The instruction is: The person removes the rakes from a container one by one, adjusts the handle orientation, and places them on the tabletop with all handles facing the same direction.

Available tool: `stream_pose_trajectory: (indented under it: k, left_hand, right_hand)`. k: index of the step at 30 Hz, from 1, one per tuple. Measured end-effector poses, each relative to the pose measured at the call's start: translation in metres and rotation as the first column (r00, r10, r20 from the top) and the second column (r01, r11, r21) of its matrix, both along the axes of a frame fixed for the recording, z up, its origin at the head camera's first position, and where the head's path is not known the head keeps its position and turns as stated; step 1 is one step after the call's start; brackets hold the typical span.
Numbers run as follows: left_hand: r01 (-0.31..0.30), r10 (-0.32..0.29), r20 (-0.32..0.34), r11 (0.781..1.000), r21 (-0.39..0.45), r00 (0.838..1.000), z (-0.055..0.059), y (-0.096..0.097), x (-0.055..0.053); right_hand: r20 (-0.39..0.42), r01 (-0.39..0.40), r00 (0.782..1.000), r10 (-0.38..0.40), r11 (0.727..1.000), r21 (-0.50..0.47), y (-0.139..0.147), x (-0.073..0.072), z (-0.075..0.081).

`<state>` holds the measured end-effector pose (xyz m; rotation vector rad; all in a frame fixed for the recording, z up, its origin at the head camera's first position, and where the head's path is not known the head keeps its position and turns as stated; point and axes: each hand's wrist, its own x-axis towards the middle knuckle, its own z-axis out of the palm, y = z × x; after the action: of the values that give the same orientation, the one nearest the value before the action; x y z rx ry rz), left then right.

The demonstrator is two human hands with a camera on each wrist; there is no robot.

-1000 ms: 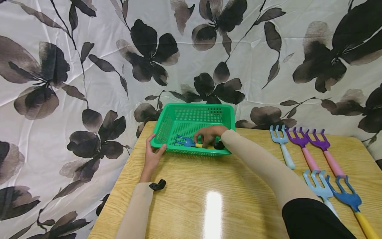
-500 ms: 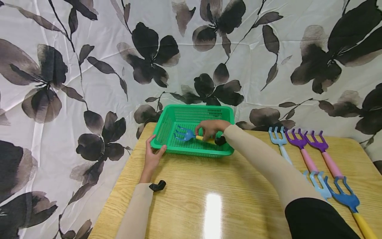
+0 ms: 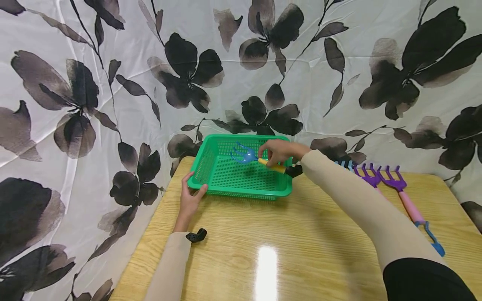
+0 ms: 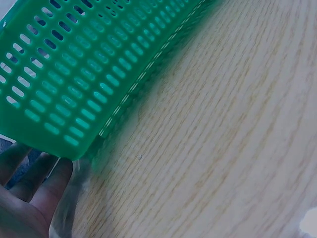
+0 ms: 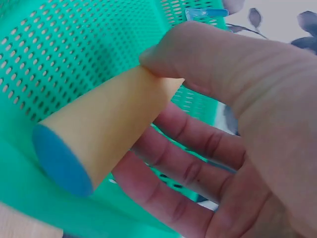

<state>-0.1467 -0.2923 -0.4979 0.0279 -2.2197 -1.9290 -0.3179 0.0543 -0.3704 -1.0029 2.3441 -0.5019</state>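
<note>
A green perforated plastic basket [image 3: 241,192] stands at the table's far edge. My left hand [image 3: 190,205] holds its front left corner, thumb at the front rim and fingers at the left side; in the left wrist view, fingertips touch the basket's corner [image 4: 64,144]. Over the basket, my right hand [image 3: 280,152] grips the yellow handle [image 5: 104,124] of a garden hand rake [image 3: 246,156] with a blue pronged head. Its thumb lies on top of the handle, the fingers underneath. The prongs point left, raised above the basket floor.
More hand rakes lie on the right of the wooden table [image 3: 226,251]. Two purple-headed hand rakes [image 3: 393,182] have pink handles. Behind my right sleeve, a light blue rake [image 3: 345,164] and a darker blue one [image 3: 437,247] are partly hidden. A floral cloth [image 3: 226,92] hangs behind.
My right hand has lifted the blue and yellow hand rake from low in the basket, up and to the right. My left hand stays at the basket's corner.
</note>
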Motion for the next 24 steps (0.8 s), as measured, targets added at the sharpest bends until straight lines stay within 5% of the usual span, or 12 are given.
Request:
stream_pose_trajectory:
  k: [9, 15, 24]
  left_hand:
    - [-0.005, 0.005, 0.014, 1.0, 0.0, 1.0, 0.002, 0.0, 0.001]
    - [0.004, -0.004, 0.008, 1.0, -0.005, 1.0, 0.003, 0.001, 0.0]
    - [0.005, -0.005, 0.008, 1.0, 0.005, 1.0, 0.001, 0.002, -0.001]
  right_hand:
    - [-0.078, 0.031, 0.996, -0.031, 1.0, -0.001, 0.032, 0.007, 0.025]
    - [-0.123, 0.112, 0.985, -0.118, 0.992, -0.056, 0.07, 0.018, 0.031]
    - [-0.171, 0.198, 0.959, -0.228, 0.965, -0.175, 0.131, 0.053, 0.033]
